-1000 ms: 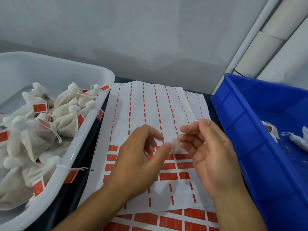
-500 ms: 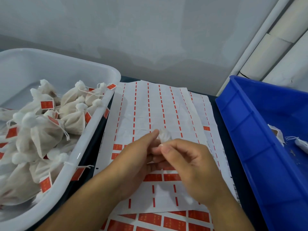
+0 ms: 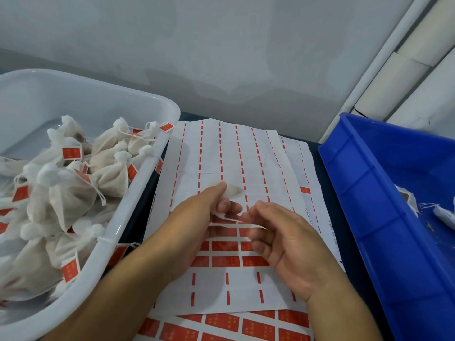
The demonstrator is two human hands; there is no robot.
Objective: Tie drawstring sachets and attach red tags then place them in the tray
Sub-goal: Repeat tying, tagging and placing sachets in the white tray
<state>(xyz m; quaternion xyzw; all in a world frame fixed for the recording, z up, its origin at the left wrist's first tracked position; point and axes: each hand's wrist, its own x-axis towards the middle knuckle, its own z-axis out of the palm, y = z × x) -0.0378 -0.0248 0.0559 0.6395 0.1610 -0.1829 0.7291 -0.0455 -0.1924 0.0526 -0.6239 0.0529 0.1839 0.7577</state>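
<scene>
My left hand point(image 3: 199, 217) pinches a small white sachet point(image 3: 234, 191), whose puffy end pokes out past the fingertips. Close to its right, my right hand point(image 3: 288, 244) has curled fingers on a thin white drawstring point(image 3: 236, 224) that runs between the two hands; it is blurred. Both hands hover over a white sticker sheet point(image 3: 221, 153) with rows of red tags point(image 3: 225, 261). The white tray point(image 3: 128, 212) on the left holds several tied sachets with red tags point(image 3: 71, 153).
A blue bin point(image 3: 369, 193) stands on the right with a few loose white sachets point(image 3: 443, 214) inside. A second sheet of red tags point(image 3: 221, 323) lies at the near edge. A grey wall and white pipes point(image 3: 384, 70) close off the back.
My hands came together over the sheet and then drew slightly apart, the right one pulling the string to the right. The view shifted a little lower.
</scene>
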